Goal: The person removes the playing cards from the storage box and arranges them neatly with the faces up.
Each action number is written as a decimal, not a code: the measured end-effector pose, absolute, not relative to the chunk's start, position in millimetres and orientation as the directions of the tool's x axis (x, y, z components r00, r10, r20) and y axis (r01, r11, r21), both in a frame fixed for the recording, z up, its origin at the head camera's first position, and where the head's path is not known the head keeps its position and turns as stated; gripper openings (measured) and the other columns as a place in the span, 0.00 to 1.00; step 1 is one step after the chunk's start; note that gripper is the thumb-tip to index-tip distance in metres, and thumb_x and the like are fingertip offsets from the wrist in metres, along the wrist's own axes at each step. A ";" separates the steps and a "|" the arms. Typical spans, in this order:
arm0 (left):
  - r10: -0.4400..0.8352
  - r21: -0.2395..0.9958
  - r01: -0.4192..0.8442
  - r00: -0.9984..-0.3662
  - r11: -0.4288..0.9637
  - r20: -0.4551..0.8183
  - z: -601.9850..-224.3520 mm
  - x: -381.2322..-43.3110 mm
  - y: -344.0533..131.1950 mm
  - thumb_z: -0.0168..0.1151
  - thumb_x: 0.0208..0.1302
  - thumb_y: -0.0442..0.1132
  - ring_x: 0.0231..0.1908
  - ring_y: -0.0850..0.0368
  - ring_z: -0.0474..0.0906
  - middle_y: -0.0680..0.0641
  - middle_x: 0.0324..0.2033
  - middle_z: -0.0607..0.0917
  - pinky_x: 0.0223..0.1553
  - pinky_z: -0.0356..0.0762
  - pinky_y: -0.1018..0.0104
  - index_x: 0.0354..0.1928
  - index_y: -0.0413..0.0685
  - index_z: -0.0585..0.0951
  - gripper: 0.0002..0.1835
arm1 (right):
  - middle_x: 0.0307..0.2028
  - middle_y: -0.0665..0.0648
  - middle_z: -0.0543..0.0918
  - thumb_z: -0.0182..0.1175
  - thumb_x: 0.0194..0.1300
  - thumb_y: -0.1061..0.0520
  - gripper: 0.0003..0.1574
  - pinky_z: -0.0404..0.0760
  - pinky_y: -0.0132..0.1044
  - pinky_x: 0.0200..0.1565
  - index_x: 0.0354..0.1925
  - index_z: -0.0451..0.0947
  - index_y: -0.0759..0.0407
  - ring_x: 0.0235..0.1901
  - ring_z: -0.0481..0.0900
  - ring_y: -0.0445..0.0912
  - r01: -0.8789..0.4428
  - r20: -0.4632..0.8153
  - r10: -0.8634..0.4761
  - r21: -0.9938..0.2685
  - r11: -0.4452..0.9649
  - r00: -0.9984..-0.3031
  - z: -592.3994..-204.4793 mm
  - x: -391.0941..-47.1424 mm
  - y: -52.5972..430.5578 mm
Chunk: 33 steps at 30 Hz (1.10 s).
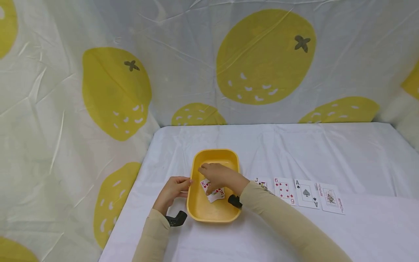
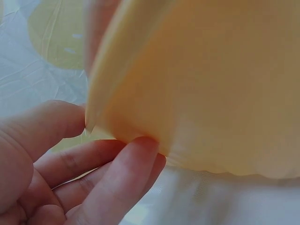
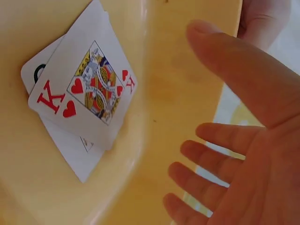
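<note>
A yellow plastic tray (image 1: pixel 214 214) stands on the white-covered table. My left hand (image 1: pixel 173 191) holds its left rim, thumb at the edge and fingers against the outer wall in the left wrist view. Over the tray is my right hand (image 1: pixel 222 177), its fingers extended and apart from the cards in the right wrist view. The king of hearts (image 3: pixel 98 84) lies face up on top of a small loose pile of playing cards (image 3: pixel 72 154) on the tray floor. Most of the lower cards are covered by it.
Right of the tray, a row holds a jack (image 1: pixel 260 181) partly behind my right sleeve, a six of diamonds (image 1: pixel 284 190), an ace of spades (image 1: pixel 306 194) and a joker (image 1: pixel 330 198). Behind the table hangs a lemon-print cloth (image 1: pixel 183 72).
</note>
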<state>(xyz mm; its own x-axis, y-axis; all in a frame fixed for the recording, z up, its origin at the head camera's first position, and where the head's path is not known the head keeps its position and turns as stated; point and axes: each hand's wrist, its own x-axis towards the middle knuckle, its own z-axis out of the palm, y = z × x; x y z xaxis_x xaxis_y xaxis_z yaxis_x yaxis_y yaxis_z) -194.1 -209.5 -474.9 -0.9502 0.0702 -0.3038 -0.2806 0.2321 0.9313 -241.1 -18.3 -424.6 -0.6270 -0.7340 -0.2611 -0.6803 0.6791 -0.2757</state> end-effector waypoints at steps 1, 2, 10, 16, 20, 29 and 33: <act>0.072 0.933 -0.277 -0.951 0.230 -0.300 -475.4 -194.2 -209.3 0.58 0.60 0.38 0.30 0.52 0.80 0.38 0.36 0.81 0.29 0.81 0.59 0.43 0.28 0.78 0.17 | 0.60 0.57 0.63 0.71 0.43 0.43 0.54 0.62 0.40 0.59 0.64 0.58 0.58 0.56 0.65 0.50 -0.674 -0.276 -0.726 -0.270 0.688 -0.630 -426.7 -240.6 -20.0; 0.073 0.934 -0.276 -0.951 0.227 -0.299 -475.7 -194.2 -209.2 0.58 0.60 0.38 0.29 0.53 0.80 0.39 0.36 0.81 0.29 0.81 0.59 0.43 0.28 0.78 0.17 | 0.59 0.56 0.64 0.71 0.42 0.43 0.54 0.63 0.40 0.59 0.64 0.59 0.57 0.55 0.66 0.49 -0.672 -0.290 -0.720 -0.260 0.693 -0.630 -429.1 -240.2 -21.5; 0.064 0.930 -0.287 -0.949 0.228 -0.309 -476.6 -194.1 -207.7 0.59 0.59 0.39 0.31 0.50 0.81 0.39 0.36 0.82 0.29 0.81 0.59 0.43 0.29 0.79 0.17 | 0.46 0.51 0.68 0.76 0.35 0.47 0.44 0.68 0.41 0.50 0.51 0.69 0.54 0.41 0.67 0.47 -0.654 -0.354 -0.662 -0.162 0.739 -0.661 -449.3 -232.7 -23.3; 0.064 0.934 -0.284 -0.951 0.218 -0.304 -475.8 -193.4 -208.5 0.59 0.60 0.39 0.30 0.50 0.81 0.38 0.35 0.82 0.29 0.81 0.59 0.43 0.29 0.79 0.17 | 0.43 0.51 0.68 0.76 0.34 0.47 0.40 0.67 0.41 0.51 0.47 0.71 0.54 0.41 0.67 0.47 -0.655 -0.339 -0.662 -0.153 0.740 -0.669 -452.9 -230.8 -25.8; 0.064 0.936 -0.279 -0.952 0.213 -0.298 -475.2 -193.0 -208.3 0.59 0.60 0.38 0.30 0.51 0.81 0.40 0.35 0.82 0.29 0.81 0.59 0.42 0.29 0.79 0.16 | 0.38 0.50 0.68 0.74 0.35 0.44 0.37 0.69 0.40 0.48 0.44 0.72 0.55 0.39 0.68 0.46 -0.688 -0.299 -0.686 -0.117 0.716 -0.664 -453.5 -229.3 -27.0; 0.057 0.934 -0.279 -0.953 0.221 -0.298 -475.8 -193.7 -208.3 0.59 0.59 0.39 0.30 0.52 0.80 0.40 0.35 0.82 0.29 0.81 0.59 0.42 0.30 0.79 0.17 | 0.34 0.52 0.67 0.70 0.35 0.35 0.41 0.72 0.38 0.43 0.42 0.72 0.58 0.35 0.68 0.46 -0.695 -0.258 -0.689 -0.082 0.714 -0.677 -447.3 -229.2 -29.4; 0.052 0.935 -0.282 -0.953 0.216 -0.300 -476.4 -194.0 -209.0 0.60 0.59 0.40 0.29 0.52 0.80 0.40 0.34 0.82 0.29 0.81 0.59 0.42 0.30 0.79 0.17 | 0.33 0.52 0.66 0.70 0.36 0.35 0.42 0.73 0.36 0.40 0.43 0.71 0.58 0.34 0.66 0.45 -0.663 -0.298 -0.664 -0.120 0.738 -0.686 -439.3 -231.9 -30.2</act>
